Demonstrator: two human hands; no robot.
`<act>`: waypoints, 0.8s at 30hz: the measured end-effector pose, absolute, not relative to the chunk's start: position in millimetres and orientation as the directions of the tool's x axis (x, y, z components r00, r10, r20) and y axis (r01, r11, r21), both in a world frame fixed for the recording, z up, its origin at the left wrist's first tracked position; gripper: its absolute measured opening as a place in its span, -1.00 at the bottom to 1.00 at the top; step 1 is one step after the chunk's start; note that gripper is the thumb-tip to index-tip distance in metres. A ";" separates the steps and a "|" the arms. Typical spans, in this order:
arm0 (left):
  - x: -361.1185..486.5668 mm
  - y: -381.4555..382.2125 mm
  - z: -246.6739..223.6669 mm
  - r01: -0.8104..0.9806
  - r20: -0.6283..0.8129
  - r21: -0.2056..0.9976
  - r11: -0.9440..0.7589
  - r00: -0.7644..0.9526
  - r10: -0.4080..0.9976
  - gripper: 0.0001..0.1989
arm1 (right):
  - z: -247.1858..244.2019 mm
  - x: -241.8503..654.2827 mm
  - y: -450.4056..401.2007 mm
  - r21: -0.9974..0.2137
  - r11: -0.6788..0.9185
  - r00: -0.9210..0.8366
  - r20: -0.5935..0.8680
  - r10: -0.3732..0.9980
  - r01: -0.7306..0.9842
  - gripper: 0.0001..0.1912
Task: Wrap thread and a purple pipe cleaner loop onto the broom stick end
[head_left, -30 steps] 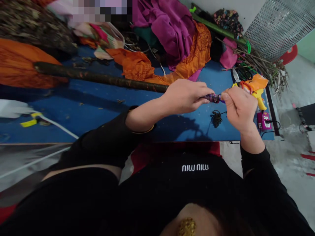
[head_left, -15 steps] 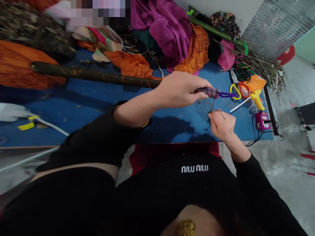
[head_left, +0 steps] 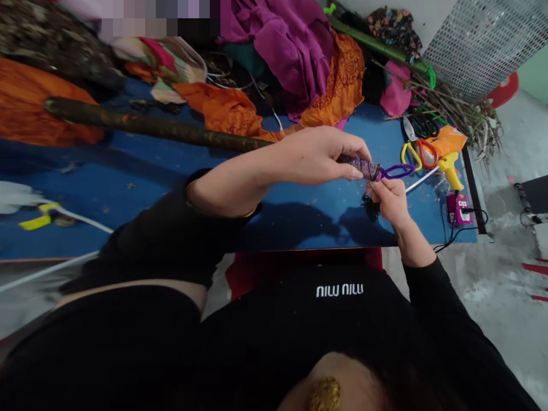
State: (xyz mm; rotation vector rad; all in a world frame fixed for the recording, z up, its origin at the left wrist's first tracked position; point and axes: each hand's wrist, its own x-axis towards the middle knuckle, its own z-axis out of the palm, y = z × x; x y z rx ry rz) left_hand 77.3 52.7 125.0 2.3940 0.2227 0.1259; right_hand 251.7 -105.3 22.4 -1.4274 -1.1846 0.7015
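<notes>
Pinching the wrapped end, mid-right, left hand sensibly holds the likely stiff stick; right hand: grip unclear.

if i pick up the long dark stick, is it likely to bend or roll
Probably stiff: the stick runs straight with no visible sag. It may roll if set down, since its sides look rounded. The end by the orange cloth at picture left looks thicker, so might feel heavier.
</notes>
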 end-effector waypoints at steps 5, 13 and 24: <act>81.8 49.1 117.0 0.144 -0.015 0.672 -0.726 0.983 0.181 -0.61 | 55.3 279.8 -95.1 -0.904 0.029 0.073 0.067 0.995 0.426 -0.56; 89.2 46.5 106.7 0.173 -0.048 0.630 -0.757 0.982 0.184 -0.57 | 105.0 303.8 -81.4 -0.551 0.286 -0.238 0.159 0.958 0.784 -0.63; 89.7 45.7 101.7 0.145 -0.068 0.670 -0.728 0.989 0.134 -0.59 | 118.4 280.8 -82.0 -0.369 0.349 -0.224 0.341 0.913 0.861 -0.74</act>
